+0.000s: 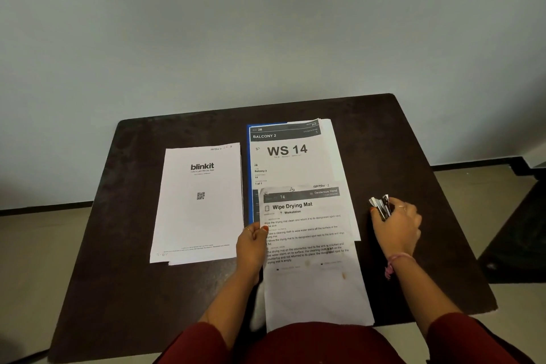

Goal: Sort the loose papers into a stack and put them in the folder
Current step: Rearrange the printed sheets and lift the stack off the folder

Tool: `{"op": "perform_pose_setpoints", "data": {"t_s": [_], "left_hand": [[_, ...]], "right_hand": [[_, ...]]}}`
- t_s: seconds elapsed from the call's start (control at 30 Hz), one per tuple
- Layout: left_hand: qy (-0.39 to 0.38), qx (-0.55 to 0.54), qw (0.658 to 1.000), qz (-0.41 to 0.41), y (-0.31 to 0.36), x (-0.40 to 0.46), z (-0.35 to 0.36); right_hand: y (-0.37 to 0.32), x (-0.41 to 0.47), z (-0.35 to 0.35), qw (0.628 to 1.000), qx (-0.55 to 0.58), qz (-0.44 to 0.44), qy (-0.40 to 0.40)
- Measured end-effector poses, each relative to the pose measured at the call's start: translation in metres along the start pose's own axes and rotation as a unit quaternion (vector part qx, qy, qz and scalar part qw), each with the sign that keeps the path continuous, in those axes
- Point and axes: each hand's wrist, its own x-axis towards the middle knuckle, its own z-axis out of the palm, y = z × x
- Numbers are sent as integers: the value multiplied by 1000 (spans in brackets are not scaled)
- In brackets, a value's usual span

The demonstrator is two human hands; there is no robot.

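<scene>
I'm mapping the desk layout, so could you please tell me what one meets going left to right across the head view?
blinkit sheet → left hand → Wipe Drying Mat sheet → right hand, fingers closed on a small clip.

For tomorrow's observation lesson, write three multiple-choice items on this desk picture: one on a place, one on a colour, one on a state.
1. Where does the blinkit sheet lie?
A. left of the folder
B. on the folder
C. on the floor

2. What colour is the folder?
A. red
B. blue
C. green

3. What is the right hand doing?
A. lying flat and empty
B. holding a small metal clip
C. holding a pen

Answers:
1 A, it lies on the table beside the folder's left edge.
2 B, a blue edge shows beside the WS 14 sheet.
3 B, the fingers close round the clip.
</scene>
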Motion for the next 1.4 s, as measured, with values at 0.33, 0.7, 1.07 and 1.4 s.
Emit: {"op": "perform_pose_setpoints", "data": {"t_s": [0.33,0.7,1.07,1.4], "left_hand": [[34,-2,999,39,17,-2,-19],[66,-111,991,32,55,19,-91],[150,42,987,30,21,31,-162],[203,69,976,41,40,69,-205]], "right_hand": [[-34,-57,13,920,328,-28,-211],[-80,-91,24,838,409,27,-360],[-157,-99,67,812,425,106,-387],[-238,-105,106,885,348,60,-304]]}}
